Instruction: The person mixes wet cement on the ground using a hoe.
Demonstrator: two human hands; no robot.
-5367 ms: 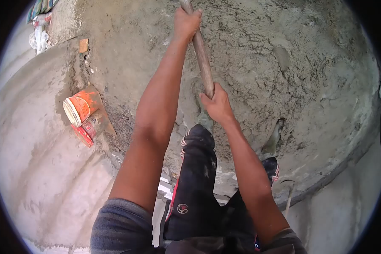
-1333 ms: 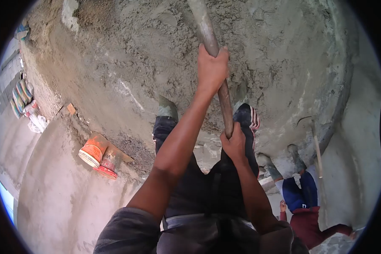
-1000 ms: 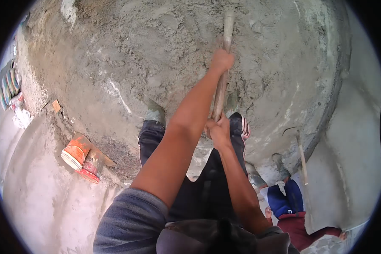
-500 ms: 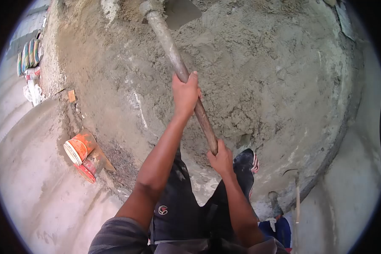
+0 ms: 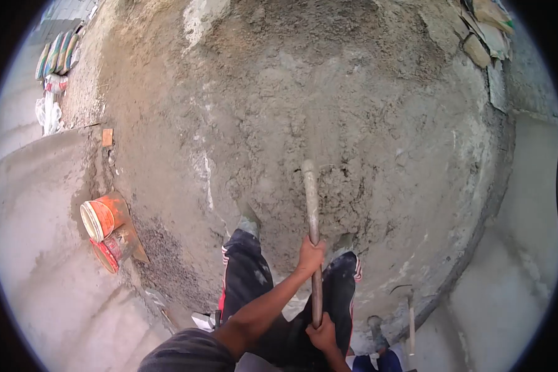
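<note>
My left hand [image 5: 312, 253] is wrapped around the middle of the wooden handle of a hoe [image 5: 312, 201]. Lower down, close to my body, my right hand [image 5: 323, 335] grips the handle's end. The handle points away from me between my legs, and its far end meets the wet grey mortar [image 5: 347, 198]. I cannot make out the hoe's blade, which seems sunk in the mix. Both my feet are in the mortar, one on each side of the handle.
On the left, an orange bucket [image 5: 108, 214] and a red-rimmed bucket [image 5: 107, 255] lie tipped over. Stacked sacks [image 5: 57, 54] stand farther back. A long-handled tool [image 5: 411, 322] lies at the lower right, near a person's blue clothing [image 5: 385, 361]. A raised edge borders the mortar's right side.
The hoe has been drawn back toward me, with both hands now lower and nearer my body. Its blade showed at the top before and is now hidden.
</note>
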